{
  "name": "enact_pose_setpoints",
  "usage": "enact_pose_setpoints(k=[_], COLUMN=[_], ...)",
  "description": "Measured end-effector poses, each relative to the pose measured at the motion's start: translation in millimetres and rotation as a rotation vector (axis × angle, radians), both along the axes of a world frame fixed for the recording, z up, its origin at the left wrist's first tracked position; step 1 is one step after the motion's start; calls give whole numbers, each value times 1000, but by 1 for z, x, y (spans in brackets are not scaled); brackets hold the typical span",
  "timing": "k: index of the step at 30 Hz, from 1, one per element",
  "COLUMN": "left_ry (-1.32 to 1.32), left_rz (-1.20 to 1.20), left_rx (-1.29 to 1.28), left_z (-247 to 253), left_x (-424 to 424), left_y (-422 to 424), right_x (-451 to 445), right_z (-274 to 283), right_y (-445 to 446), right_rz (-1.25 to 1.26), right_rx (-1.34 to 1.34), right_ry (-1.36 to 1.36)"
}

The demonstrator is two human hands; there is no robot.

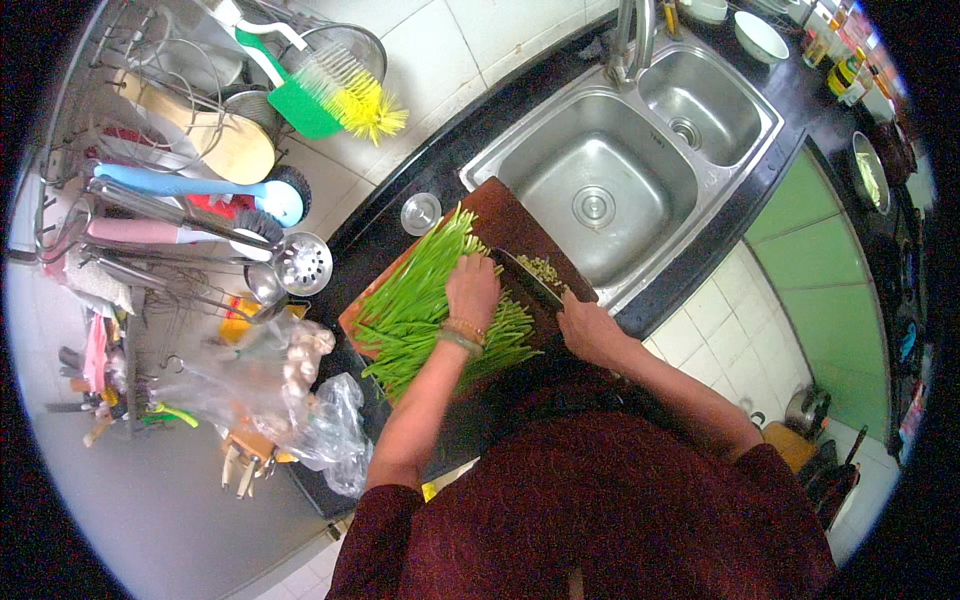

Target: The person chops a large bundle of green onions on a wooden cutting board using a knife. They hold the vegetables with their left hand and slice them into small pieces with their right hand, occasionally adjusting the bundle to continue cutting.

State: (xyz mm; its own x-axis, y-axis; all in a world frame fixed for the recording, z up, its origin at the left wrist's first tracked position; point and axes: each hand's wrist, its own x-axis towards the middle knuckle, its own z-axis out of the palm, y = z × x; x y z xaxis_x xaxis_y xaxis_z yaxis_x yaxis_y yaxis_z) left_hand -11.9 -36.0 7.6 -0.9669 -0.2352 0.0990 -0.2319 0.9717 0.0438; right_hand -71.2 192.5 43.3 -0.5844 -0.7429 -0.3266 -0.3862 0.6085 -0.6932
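Observation:
Long green garlic chives [412, 292] lie in a thick bunch across a reddish-brown wooden cutting board [491, 202]. My left hand [473, 286] rests on the bunch near its pale cut ends, fingers curled over the stalks. In my right hand [589, 324] is the handle of a kitchen knife [529, 276], whose blade stands beside the stalks, a little right of my left fingers. Small chopped pieces [541, 271] lie on the board on the blade's far side. My right fingers hide most of the handle.
A double steel sink [600, 191] adjoins the board's right edge. Behind the board stands a small clear glass [421, 214]. Hanging utensils, among them a slotted ladle [302, 263], crowd the left, above garlic bulbs [309, 351] and a clear plastic bag [341, 427]. A white bowl [760, 37] is at far right.

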Motion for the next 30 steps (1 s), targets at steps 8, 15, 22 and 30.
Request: enact_pose_setpoints(k=[8, 15, 22, 30], left_ry=[111, 139, 108, 106], left_rz=[183, 164, 176, 131], left_rx=[262, 247, 244, 264], left_z=[22, -1, 1, 4], left_x=[9, 9, 7, 12], left_y=[1, -7, -5, 4], right_x=[2, 2, 1, 4], right_z=[7, 7, 8, 17], right_y=[19, 20, 20, 14], right_rz=[-78, -46, -48, -1], right_rx=[64, 61, 38, 77], right_ry=[-41, -23, -15, -19])
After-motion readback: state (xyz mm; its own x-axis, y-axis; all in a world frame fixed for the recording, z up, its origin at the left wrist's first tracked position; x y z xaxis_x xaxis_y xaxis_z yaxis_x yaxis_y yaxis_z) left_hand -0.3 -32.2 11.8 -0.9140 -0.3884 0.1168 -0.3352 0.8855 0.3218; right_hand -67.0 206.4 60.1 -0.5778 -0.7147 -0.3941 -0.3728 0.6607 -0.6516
